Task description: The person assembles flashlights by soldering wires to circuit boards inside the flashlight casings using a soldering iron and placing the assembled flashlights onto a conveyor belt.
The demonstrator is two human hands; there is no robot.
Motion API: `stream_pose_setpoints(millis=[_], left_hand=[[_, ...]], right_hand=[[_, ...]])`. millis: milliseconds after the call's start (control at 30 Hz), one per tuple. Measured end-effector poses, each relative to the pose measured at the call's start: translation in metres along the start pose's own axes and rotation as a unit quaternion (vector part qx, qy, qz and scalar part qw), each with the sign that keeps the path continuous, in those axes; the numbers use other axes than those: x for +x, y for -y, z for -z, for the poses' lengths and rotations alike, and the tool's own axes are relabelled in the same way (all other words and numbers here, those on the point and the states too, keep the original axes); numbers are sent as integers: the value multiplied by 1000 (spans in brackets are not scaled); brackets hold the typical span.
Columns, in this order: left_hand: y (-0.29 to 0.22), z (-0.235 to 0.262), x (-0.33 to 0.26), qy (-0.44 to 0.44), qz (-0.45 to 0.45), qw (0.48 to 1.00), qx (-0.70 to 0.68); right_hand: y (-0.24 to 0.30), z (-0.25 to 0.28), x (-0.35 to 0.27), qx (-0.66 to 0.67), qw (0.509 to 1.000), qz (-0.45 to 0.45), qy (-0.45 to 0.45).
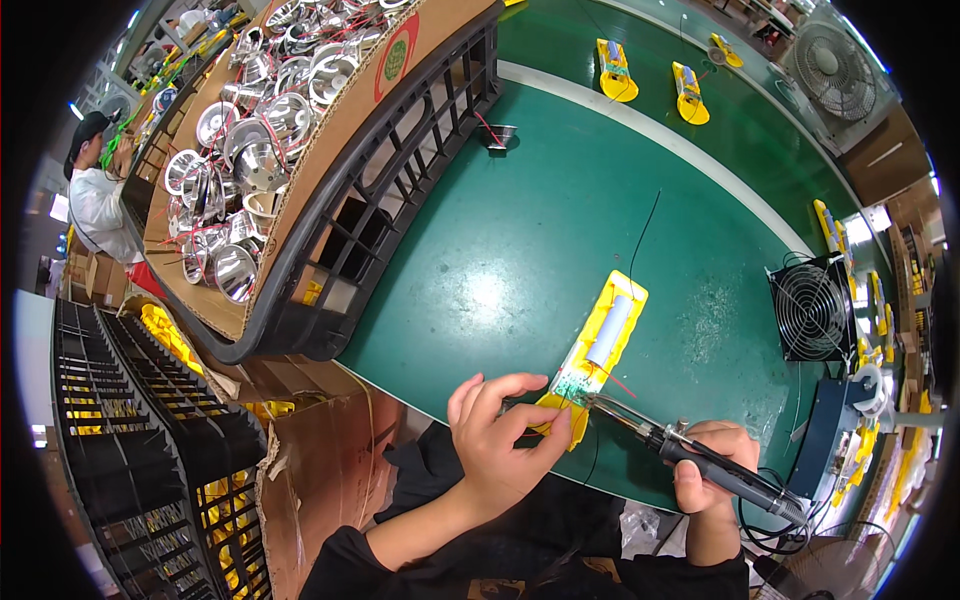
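On the green bench lies a narrow yellow plastic housing (pixel 628 292), slanting away from me. A pale blue cylindrical battery (pixel 609 332) sits in it, and a small green circuit board (pixel 573 387) is near its close end. My left hand (pixel 502 432) has its thumb and fingers closed at that end, beside the board; whether a thin wire is also pinched there is too small to tell. In my right hand (pixel 717 463) is a black-handled soldering iron (pixel 708 469), its tip at the circuit board. A red wire and thin black wires stick out around the housing.
At left, a black crate (pixel 345 262) lined with cardboard holds many silver reflector cups (pixel 258 165). One reflector cup (pixel 499 137) lies beside it. Far off, yellow housings (pixel 617 72) rest on a green belt. A black fan (pixel 812 308) and a dark blue box (pixel 822 432) stand right.
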State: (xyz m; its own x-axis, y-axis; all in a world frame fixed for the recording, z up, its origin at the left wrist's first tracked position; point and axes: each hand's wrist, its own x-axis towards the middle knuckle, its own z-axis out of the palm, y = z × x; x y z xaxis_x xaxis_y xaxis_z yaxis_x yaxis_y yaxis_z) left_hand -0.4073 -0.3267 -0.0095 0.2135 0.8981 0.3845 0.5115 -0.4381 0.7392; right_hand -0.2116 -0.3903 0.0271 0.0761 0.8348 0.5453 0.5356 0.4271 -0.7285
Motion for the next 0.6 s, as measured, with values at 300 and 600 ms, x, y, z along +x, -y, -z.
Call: stream_pose_setpoints(millis=[300, 600], left_hand=[[1, 2, 0, 13, 2, 1000, -15], [4, 1, 0, 9, -5, 1000, -17]], right_hand=[[-1, -3, 2, 6, 1000, 1, 2], [-1, -5, 3, 2, 1000, 6, 2]])
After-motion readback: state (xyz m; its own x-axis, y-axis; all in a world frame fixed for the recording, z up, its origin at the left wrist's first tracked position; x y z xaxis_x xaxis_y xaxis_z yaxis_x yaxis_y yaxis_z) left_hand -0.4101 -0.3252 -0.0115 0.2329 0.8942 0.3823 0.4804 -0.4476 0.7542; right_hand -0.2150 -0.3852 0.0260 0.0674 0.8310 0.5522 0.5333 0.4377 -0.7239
